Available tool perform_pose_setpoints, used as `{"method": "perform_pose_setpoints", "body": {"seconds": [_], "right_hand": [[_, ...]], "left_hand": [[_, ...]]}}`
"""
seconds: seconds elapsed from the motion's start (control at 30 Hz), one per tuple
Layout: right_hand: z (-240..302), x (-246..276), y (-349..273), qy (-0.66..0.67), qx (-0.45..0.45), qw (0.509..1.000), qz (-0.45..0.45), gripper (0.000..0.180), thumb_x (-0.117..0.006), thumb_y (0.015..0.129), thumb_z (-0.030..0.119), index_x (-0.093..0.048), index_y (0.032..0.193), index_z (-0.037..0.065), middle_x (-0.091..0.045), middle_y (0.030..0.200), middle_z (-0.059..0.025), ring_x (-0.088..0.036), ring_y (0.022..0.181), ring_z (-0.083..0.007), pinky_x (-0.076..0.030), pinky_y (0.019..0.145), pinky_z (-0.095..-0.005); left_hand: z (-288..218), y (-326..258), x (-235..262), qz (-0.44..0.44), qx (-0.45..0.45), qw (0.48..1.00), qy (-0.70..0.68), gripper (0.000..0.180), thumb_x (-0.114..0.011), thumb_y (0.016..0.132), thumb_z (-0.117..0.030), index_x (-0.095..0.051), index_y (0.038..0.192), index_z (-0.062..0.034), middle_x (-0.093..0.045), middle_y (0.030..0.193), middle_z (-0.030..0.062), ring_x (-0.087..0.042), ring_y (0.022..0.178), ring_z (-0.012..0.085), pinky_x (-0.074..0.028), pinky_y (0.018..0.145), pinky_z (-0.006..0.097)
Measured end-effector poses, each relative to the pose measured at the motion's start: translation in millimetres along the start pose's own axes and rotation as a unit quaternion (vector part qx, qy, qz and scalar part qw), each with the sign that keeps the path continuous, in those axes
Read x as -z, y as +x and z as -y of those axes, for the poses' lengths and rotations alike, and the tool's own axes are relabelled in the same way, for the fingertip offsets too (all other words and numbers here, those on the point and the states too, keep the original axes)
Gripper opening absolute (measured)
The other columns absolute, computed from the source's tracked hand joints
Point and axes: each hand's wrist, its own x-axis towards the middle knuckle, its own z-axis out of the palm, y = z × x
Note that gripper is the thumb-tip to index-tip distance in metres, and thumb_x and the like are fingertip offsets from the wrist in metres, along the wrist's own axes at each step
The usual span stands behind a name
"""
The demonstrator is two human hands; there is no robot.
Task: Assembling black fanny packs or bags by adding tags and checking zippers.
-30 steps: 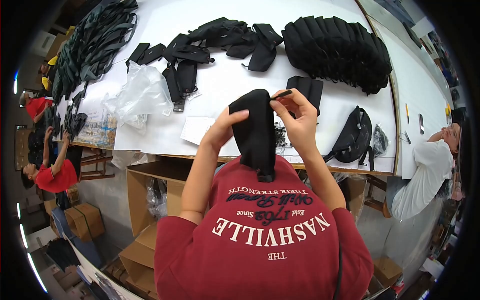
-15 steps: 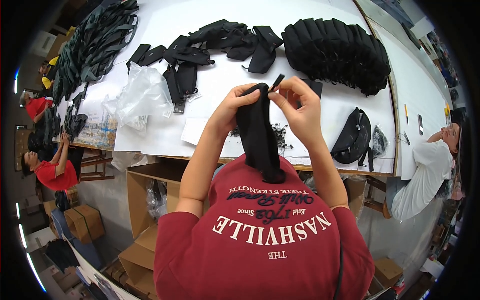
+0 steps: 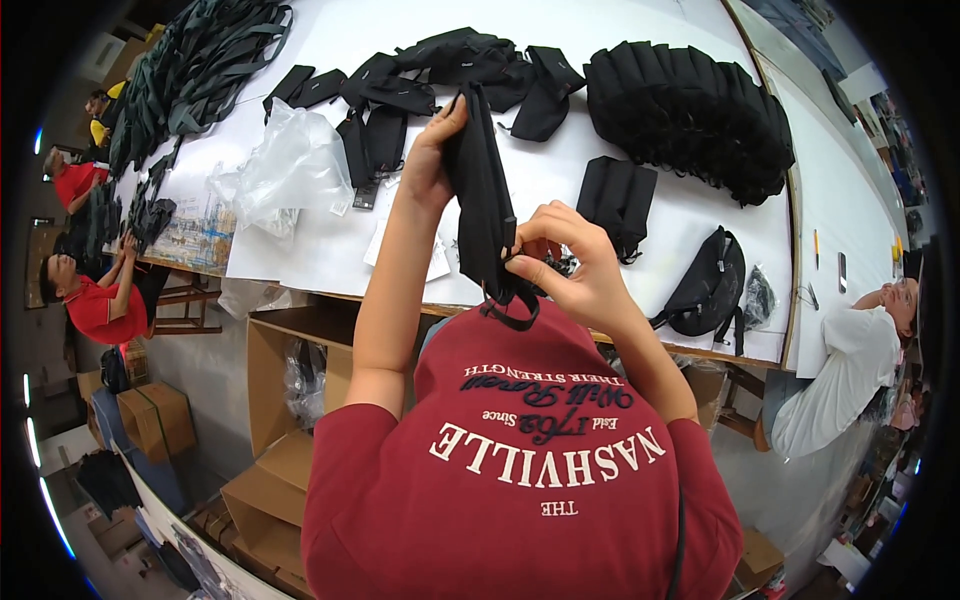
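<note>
My left hand (image 3: pixel 434 160) grips the upper end of a long black fabric pouch (image 3: pixel 478 200), thumb on its edge, and holds it upright over the table's near edge. A thin black loop hangs from the pouch's lower end, in front of my shirt. My right hand (image 3: pixel 565 255) is closed in a pinch at the pouch's lower right edge; the small part between its fingertips is too small to make out. Two folded black pouches (image 3: pixel 617 200) lie just beyond my right hand. To the right of them rests a black waist bag (image 3: pixel 705 285) with a strap.
Across the white table (image 3: pixel 400 25) lie loose black pouches (image 3: pixel 540 95), a dense row of black pouches (image 3: pixel 690 120), clear plastic bags (image 3: pixel 295 160) and a heap of dark straps (image 3: pixel 190 85). Cardboard boxes (image 3: pixel 275 500) stand below. People sit or stand left and right.
The pouch has turned and come up with my left hand. My right hand has moved from its top edge down to its lower edge, uncovering the folded pouches behind.
</note>
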Motion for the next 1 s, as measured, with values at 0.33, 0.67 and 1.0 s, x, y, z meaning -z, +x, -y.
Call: {"method": "perform_pose_setpoints", "body": {"seconds": [0.33,0.67,1.0], "right_hand": [[5.2,-8.9,-10.9,-0.008,-0.018,1.000,0.004,0.010,-0.069,0.075,0.004,-0.062,0.082,0.005,-0.051,0.067,-0.0013,-0.048,0.060,-0.0114,-0.035,0.053,-0.0252],[8.4,-11.1,-15.6,-0.005,-0.029,1.000,-0.008,0.010,-0.069,0.074,0.003,-0.063,0.082,0.004,-0.051,0.067,-0.0029,-0.045,0.058,-0.0125,-0.037,0.054,-0.0260],[7.4,-0.4,-24.4,-0.069,-0.046,0.996,0.026,0.014,-0.069,0.073,0.002,-0.063,0.086,0.004,-0.054,0.072,-0.0031,-0.048,0.063,-0.0120,-0.038,0.056,-0.0252]], "left_hand": [[-5.6,1.7,8.3,-0.015,-0.019,0.998,0.053,0.023,-0.056,0.092,-0.024,-0.054,0.090,-0.0018,-0.050,0.077,0.0037,-0.041,0.063,0.0122,-0.035,0.051,0.024],[-5.5,3.0,2.5,-0.052,-0.056,0.995,0.060,0.029,-0.052,0.093,-0.030,-0.053,0.091,-0.0016,-0.046,0.070,0.0035,-0.035,0.053,0.0093,-0.032,0.047,0.021],[-1.0,-3.8,20.0,-0.049,-0.024,0.995,0.081,0.026,-0.056,0.092,-0.029,-0.057,0.098,-0.0038,-0.061,0.081,0.0076,-0.062,0.068,0.0133,-0.053,0.061,0.025]]}}
